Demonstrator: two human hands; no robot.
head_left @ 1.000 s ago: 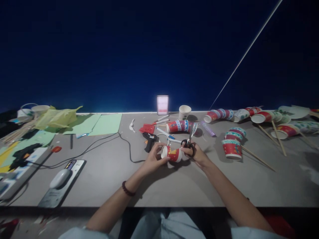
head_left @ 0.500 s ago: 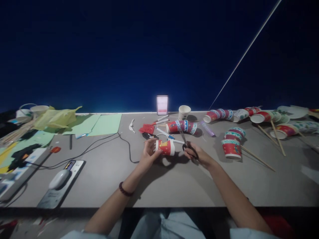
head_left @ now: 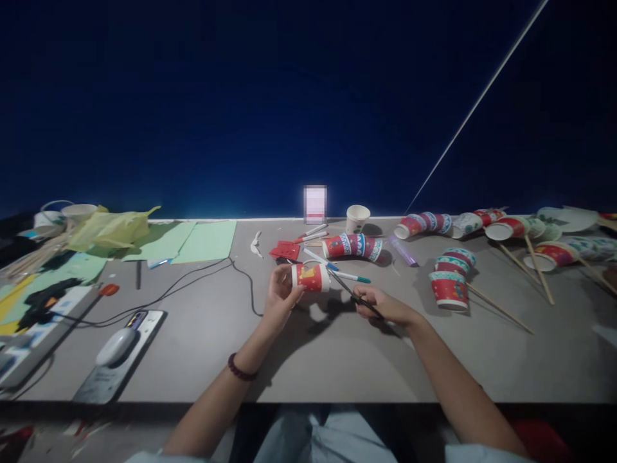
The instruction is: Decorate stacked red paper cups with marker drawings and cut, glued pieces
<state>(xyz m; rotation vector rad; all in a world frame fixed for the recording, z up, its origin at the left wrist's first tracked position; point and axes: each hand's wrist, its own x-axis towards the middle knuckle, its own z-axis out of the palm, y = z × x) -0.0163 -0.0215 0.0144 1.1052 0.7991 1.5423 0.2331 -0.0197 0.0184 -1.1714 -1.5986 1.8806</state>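
Note:
My left hand (head_left: 279, 294) is closed round a red patterned paper cup (head_left: 311, 277), held on its side above the grey table (head_left: 202, 347) with its white rim towards the right. My right hand (head_left: 383, 305) grips black scissors (head_left: 354, 294); their blades point left, up towards the cup's rim. A dark bead bracelet (head_left: 240, 370) circles my left wrist. Just behind the cup lie pens (head_left: 349, 276) and red paper scraps (head_left: 284, 249).
Stacked patterned cups (head_left: 351, 245) lie behind my hands, more cups (head_left: 448, 283) and wooden sticks (head_left: 499, 307) to the right. A white cup (head_left: 357, 217) stands at the back. Green paper sheets (head_left: 193, 240), a black cable (head_left: 207, 273), a phone (head_left: 137, 319) and a white mouse-like object (head_left: 116, 346) sit left.
My left hand has carried the cup left and slightly up. My right hand has swung the scissors from blades pointing away to blades pointing left at the cup.

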